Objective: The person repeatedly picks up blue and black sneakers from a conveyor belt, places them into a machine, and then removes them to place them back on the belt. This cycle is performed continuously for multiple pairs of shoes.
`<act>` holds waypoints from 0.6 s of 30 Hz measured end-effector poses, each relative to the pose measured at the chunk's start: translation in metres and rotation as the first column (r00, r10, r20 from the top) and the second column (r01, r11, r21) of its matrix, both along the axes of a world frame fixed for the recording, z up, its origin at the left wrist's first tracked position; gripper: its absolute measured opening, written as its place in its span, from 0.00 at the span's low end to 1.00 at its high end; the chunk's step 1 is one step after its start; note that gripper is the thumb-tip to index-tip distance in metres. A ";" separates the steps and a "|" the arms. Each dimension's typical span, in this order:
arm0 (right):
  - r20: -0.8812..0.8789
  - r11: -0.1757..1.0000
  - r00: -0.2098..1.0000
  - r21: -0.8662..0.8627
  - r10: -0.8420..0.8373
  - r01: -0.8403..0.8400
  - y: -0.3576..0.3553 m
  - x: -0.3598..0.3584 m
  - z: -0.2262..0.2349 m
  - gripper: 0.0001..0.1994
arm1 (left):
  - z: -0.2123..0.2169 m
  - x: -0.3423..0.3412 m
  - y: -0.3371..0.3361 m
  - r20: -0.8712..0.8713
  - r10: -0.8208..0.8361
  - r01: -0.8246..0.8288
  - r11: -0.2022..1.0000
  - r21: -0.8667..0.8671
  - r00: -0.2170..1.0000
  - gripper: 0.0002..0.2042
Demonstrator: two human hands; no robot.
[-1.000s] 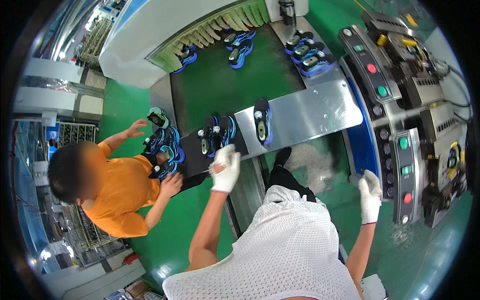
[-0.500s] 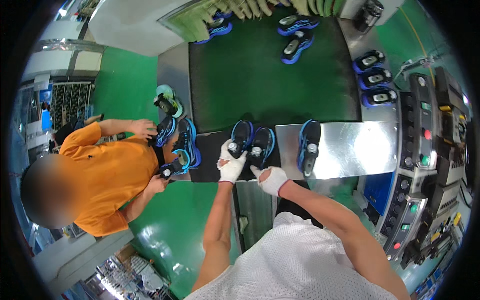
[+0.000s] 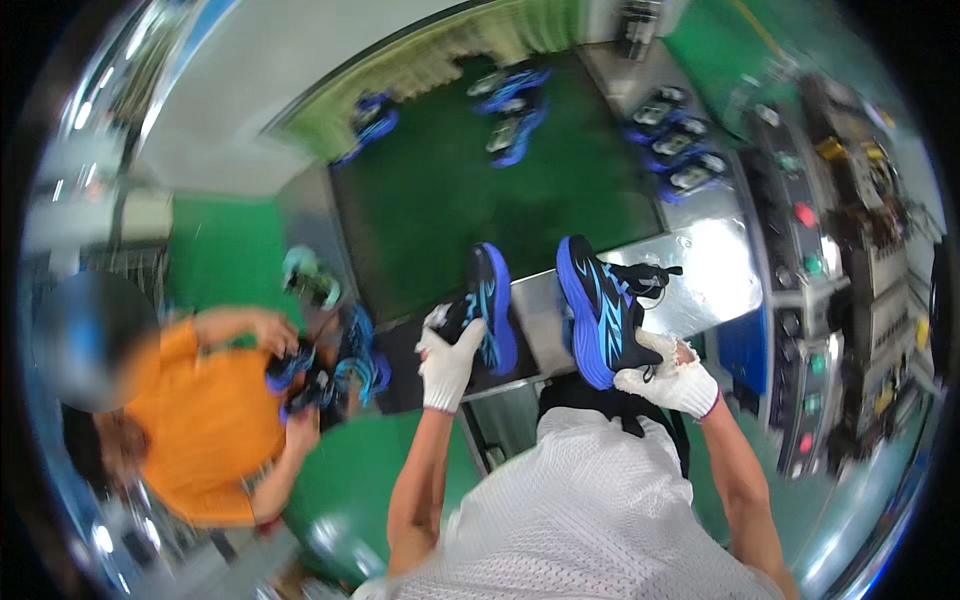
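My left hand (image 3: 450, 365), in a white knitted glove, is closed on a black sneaker (image 3: 499, 310) with a blue-purple sole. That sneaker is tipped on its side above the dark strip at the table's front edge. My right hand (image 3: 672, 378), gloved alike, grips the heel end of a second sneaker (image 3: 598, 315). This one is also turned sideways, its purple sole toward the left and its laces toward the right, over the metal plate (image 3: 705, 270). Behind it a sliver of blue shows from something mostly hidden. Part of my right fingers is covered by the shoe.
Several sneakers lie on the green conveyor belt (image 3: 420, 200) near the fringed curtain (image 3: 430, 75). Three more (image 3: 678, 145) stand along the right rail. At left, a person in an orange shirt (image 3: 215, 420) handles shoes. Control boxes (image 3: 800, 270) with buttons line the right side.
Both sneakers have been lifted, parted and turned on their sides. My right hand has swung right with one of them. The whole view has shifted and tilted.
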State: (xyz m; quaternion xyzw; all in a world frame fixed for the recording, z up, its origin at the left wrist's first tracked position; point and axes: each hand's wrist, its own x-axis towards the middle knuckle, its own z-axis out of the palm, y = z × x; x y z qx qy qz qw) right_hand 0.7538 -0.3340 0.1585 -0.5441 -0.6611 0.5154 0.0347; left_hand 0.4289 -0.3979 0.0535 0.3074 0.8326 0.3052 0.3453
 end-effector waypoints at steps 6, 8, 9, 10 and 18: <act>-0.057 0.563 0.560 -0.126 -0.826 0.817 -0.122 0.033 0.083 0.43 | 0.078 0.073 0.050 0.227 -0.470 0.490 0.871 -0.038 0.853 0.33; -0.087 0.379 0.377 0.003 -0.922 0.926 -0.183 0.054 0.101 0.42 | 0.100 0.133 0.044 0.306 -0.631 0.645 0.761 0.069 0.712 0.33; -0.120 0.281 0.281 0.017 -0.952 0.960 -0.211 0.069 0.116 0.41 | 0.131 0.177 0.044 0.259 -0.766 0.792 0.610 0.006 0.588 0.29; -0.161 0.190 0.181 -0.044 -0.970 0.981 -0.242 0.087 0.123 0.40 | 0.153 0.221 0.031 0.399 -0.790 0.810 0.562 0.168 0.466 0.25; -0.472 -0.691 -0.509 0.406 -0.719 0.599 -0.364 -0.118 0.178 0.26 | 0.299 0.216 -0.051 0.122 -0.866 0.821 -0.404 0.404 -0.486 0.23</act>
